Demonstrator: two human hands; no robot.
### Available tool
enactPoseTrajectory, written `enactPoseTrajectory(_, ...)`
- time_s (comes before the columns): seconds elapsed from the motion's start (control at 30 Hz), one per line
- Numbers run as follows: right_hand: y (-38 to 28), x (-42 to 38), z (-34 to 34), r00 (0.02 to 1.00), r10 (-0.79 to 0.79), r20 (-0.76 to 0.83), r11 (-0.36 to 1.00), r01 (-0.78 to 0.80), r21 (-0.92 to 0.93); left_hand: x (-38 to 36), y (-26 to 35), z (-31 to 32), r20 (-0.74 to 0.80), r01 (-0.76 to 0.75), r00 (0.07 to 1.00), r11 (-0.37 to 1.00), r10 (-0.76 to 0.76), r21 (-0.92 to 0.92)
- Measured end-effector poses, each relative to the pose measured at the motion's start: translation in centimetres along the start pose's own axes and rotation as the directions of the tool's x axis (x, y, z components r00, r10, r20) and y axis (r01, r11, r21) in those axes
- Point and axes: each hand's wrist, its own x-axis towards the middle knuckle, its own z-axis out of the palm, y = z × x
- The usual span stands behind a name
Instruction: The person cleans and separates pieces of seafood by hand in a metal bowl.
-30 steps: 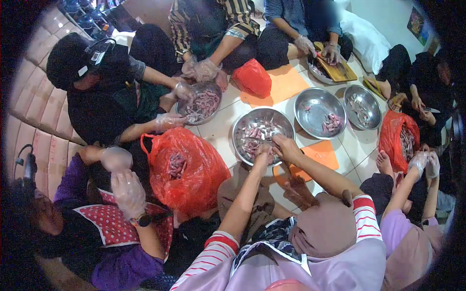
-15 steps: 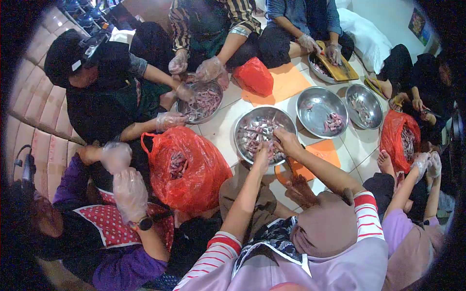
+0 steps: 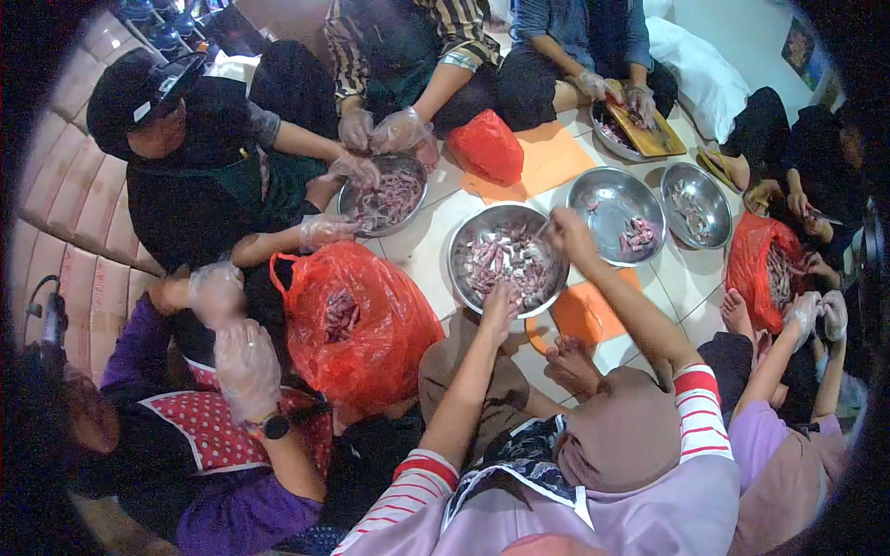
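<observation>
A metal bowl point(image 3: 456, 283) of small pinkish, squid-like pieces and white chunks stands on the tiles in front of me. My left hand point(image 3: 502, 304) is over its near rim, fingers pressed together; what they hold is too small to make out. At the right rim my right hand point(image 3: 568, 233) is closed on a knife, whose thin blade is hard to see. Both my hands are bare.
More metal bowls point(image 3: 593, 236) point(image 3: 712, 190) stand to the right. Red plastic bags point(image 3: 389, 324) point(image 3: 749, 255) lie at both sides, another point(image 3: 486, 148) on orange sheets point(image 3: 549, 159). Several people sit around; one works at a cutting board point(image 3: 660, 139) over a bowl. A bare foot point(image 3: 573, 361) is near.
My right hand has moved up and right, away from my left hand, to the bowl's right rim. My left hand has dropped slightly. Across the floor, a co-worker's gloved hands have come together.
</observation>
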Motion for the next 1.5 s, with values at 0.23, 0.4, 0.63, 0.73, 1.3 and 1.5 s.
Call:
enactPoseTrajectory(0.23, 0.7, 5.8, -0.7, 0.920, 0.391, 0.006, 0.892, -0.380, 0.245, -0.3, 2.1, 0.9, -0.067, -0.094, 0.995, 0.965, 0.080, -0.243)
enactPoseTrajectory(0.4, -0.8, 5.0, 0.2, 0.794, 0.560, 0.236, 0.638, -0.595, 0.489, 0.0, 1.1, -0.1, 0.034, -0.060, 0.997, 0.951, 0.074, -0.303)
enactPoseTrajectory(0.63, -1.7, 1.6, -0.4, 0.760, 0.531, 0.374, 0.524, -0.641, 0.561, 0.1, 0.9, 0.0, 0.073, -0.069, 0.993, 0.968, 0.089, -0.240)
enactPoseTrajectory(0.73, -1.3, 0.6, -1.7, 0.769, 0.455, 0.450, 0.557, -0.640, 0.529, 0.4, 0.8, -0.1, 0.083, -0.006, 0.996, 0.967, 0.028, -0.254)
enactPoseTrajectory(1.3, 6.6, -2.6, -9.8, 0.411, 0.489, 0.769, 0.811, -0.539, -0.227, 1.0, 0.6, -1.0, 0.085, -0.106, 0.988, 0.968, 0.128, -0.230)
enactPoseTrajectory(1.5, 8.8, -4.6, -10.4, 0.363, 0.549, 0.753, 0.800, -0.489, -0.348, 0.8, 0.9, -0.7, 0.003, -0.081, 0.996, 0.970, 0.084, -0.228)
